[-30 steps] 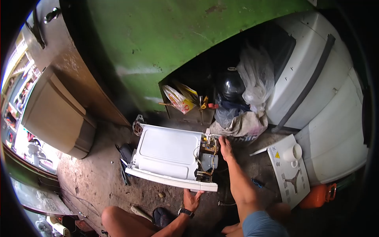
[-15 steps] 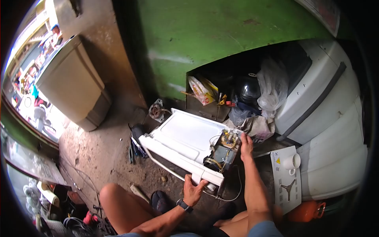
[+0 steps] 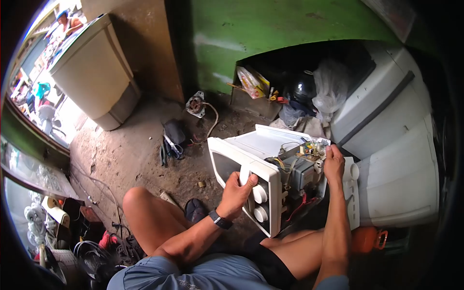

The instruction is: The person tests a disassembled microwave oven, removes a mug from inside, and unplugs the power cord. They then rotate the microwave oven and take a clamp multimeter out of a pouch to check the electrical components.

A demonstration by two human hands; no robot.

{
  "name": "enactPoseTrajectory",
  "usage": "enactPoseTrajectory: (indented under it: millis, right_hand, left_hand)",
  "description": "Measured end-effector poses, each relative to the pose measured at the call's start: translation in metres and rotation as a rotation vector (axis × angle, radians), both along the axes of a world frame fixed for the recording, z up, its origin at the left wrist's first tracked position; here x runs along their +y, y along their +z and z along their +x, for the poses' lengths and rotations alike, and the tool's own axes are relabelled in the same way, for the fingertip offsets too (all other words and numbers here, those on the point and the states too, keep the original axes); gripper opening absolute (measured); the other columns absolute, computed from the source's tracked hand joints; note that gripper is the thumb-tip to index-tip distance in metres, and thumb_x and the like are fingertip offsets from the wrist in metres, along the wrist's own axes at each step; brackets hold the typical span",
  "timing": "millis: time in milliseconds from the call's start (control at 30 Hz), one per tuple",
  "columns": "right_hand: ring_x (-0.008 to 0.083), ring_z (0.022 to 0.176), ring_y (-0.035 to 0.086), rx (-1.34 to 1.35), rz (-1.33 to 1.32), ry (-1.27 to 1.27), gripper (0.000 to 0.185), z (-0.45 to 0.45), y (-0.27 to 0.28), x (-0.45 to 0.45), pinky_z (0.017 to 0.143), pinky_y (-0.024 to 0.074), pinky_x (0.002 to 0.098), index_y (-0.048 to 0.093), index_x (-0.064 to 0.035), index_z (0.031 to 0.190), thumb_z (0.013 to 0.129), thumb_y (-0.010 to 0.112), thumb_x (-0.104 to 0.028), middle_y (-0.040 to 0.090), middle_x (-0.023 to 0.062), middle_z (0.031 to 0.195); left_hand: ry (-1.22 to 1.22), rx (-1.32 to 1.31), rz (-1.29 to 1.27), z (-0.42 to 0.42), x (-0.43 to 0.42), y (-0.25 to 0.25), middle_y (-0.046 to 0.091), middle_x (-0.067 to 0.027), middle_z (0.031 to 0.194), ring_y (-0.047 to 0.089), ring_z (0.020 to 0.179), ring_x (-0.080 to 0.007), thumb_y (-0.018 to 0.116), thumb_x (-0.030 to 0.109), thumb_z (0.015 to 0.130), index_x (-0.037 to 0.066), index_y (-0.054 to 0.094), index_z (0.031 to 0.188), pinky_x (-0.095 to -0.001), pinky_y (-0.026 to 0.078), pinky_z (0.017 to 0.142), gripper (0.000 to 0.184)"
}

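A white microwave-like appliance (image 3: 241,155), tilted, has its front with two round knobs toward me and its right side open, showing wires and a grey metal part (image 3: 303,174). My left hand (image 3: 236,194) is closed round the white handle beside the upper knob (image 3: 260,194). At the rear right edge, my right hand (image 3: 333,164) grips the casing near a small circuit board (image 3: 311,151). Red wires hang inside the open side. The lower part of the appliance is above my legs; what it rests on is hidden.
A round motor-like part (image 3: 196,104) with a cord and a dark pouch with tools (image 3: 174,135) lie on the floor. Plastic bags (image 3: 330,89) and a helmet sit ahead. White panels stand right, an orange cylinder (image 3: 365,239) lower right, cables lower left.
The appliance has been turned upright from lying flat, so its knobbed front now faces me. Both hands moved with it, the right one farther right. The view has shifted too.
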State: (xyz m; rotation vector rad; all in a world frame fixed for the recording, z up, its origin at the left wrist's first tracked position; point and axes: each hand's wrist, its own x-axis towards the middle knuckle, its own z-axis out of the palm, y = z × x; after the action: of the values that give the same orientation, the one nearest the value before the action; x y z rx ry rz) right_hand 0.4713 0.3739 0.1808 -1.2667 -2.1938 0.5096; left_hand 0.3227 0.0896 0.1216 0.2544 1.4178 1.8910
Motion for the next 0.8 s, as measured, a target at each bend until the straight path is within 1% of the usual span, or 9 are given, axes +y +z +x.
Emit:
enactPoseTrajectory:
  millis: [67,133,267,333,400,533,567,667,800]
  right_hand:
    - [0.0447,0.079,0.060,-0.017,0.077,0.037,0.027,0.008,-0.008,0.004,0.068,0.0444,0.0496,0.059,-0.0053,0.092,0.102,0.052,-0.030,0.062,0.0229,0.081]
    - [0.0474,0.087,0.062,-0.139,0.096,-0.013,0.026,0.005,-0.006,0.001,0.071,0.0454,0.0536,0.059,-0.0068,0.093,0.101,0.052,-0.031,0.065,0.0234,0.089]
    - [0.0481,0.089,0.062,-0.183,0.115,0.050,0.028,-0.009,-0.008,-0.001,0.075,0.0459,0.0576,0.060,-0.0068,0.094,0.100,0.052,-0.033,0.068,0.0222,0.092]
    - [0.0482,0.091,0.062,-0.216,0.099,0.068,0.028,-0.018,-0.001,-0.003,0.079,0.0460,0.0571,0.061,-0.0048,0.094,0.100,0.051,-0.031,0.067,0.0240,0.093]
    - [0.0468,0.090,0.063,-0.198,0.097,0.081,0.028,-0.027,0.000,-0.003,0.078,0.0466,0.0564,0.061,-0.0047,0.093,0.101,0.052,-0.030,0.068,0.0233,0.092]
    - [0.0427,0.094,0.066,-0.237,0.093,0.163,0.026,-0.054,0.002,0.004,0.080,0.0498,0.0538,0.064,-0.0077,0.098,0.101,0.052,-0.031,0.071,0.0216,0.094]
    - [0.0426,0.093,0.066,-0.212,0.094,0.189,0.026,-0.062,0.003,0.004,0.079,0.0501,0.0536,0.063,-0.0071,0.097,0.101,0.052,-0.031,0.070,0.0213,0.093]
    - [0.0427,0.088,0.066,-0.094,0.156,0.326,0.027,-0.084,-0.012,0.010,0.077,0.0505,0.0530,0.062,-0.0056,0.095,0.100,0.054,-0.031,0.070,0.0200,0.088]
    - [0.0425,0.093,0.064,-0.085,0.086,0.446,0.027,-0.106,-0.014,0.012,0.080,0.0500,0.0531,0.060,-0.0028,0.100,0.100,0.054,-0.029,0.068,0.0214,0.099]
  left_hand:
    - [-0.072,-0.043,-0.044,-0.005,-0.007,0.015,0.061,-0.0019,0.093,0.053,0.081,-0.0074,0.073,0.037,0.095,-0.001,0.055,0.109,-0.0256,0.047,0.070,0.044]
    - [-0.109,-0.123,0.002,-0.009,-0.008,-0.002,0.062,-0.0018,0.092,0.055,0.080,-0.0077,0.071,0.037,0.096,-0.001,0.056,0.109,-0.0264,0.048,0.069,0.043]
    - [-0.060,-0.221,0.052,-0.015,-0.012,-0.036,0.063,-0.0004,0.089,0.057,0.075,-0.0071,0.067,0.041,0.098,0.002,0.057,0.104,-0.0252,0.048,0.065,0.040]
    - [-0.146,-0.215,0.109,-0.021,-0.016,-0.032,0.065,-0.0003,0.087,0.060,0.072,-0.0080,0.062,0.045,0.099,0.006,0.059,0.101,-0.0256,0.048,0.061,0.039]
    - [-0.137,-0.257,0.099,-0.028,-0.019,-0.032,0.070,-0.0050,0.110,0.068,0.097,-0.0173,0.054,0.045,0.103,0.005,0.061,0.118,-0.0350,0.055,0.086,0.043]
    - [-0.144,-0.263,0.134,-0.052,-0.019,-0.029,0.068,-0.0076,0.111,0.065,0.098,-0.0201,0.053,0.054,0.099,0.003,0.060,0.120,-0.0396,0.054,0.089,0.056]
    - [-0.107,-0.285,0.144,-0.056,-0.019,-0.021,0.071,-0.0069,0.107,0.068,0.095,-0.0185,0.053,0.052,0.101,0.004,0.063,0.116,-0.0351,0.055,0.085,0.051]
    - [-0.123,-0.365,0.145,-0.088,-0.028,-0.035,0.069,-0.0070,0.110,0.066,0.099,-0.0203,0.052,0.056,0.099,0.004,0.063,0.119,-0.0387,0.054,0.088,0.057]
    - [-0.148,-0.442,0.155,-0.126,-0.032,-0.041,0.068,-0.0044,0.106,0.065,0.096,-0.0216,0.044,0.056,0.102,0.010,0.062,0.119,-0.0416,0.054,0.089,0.051]
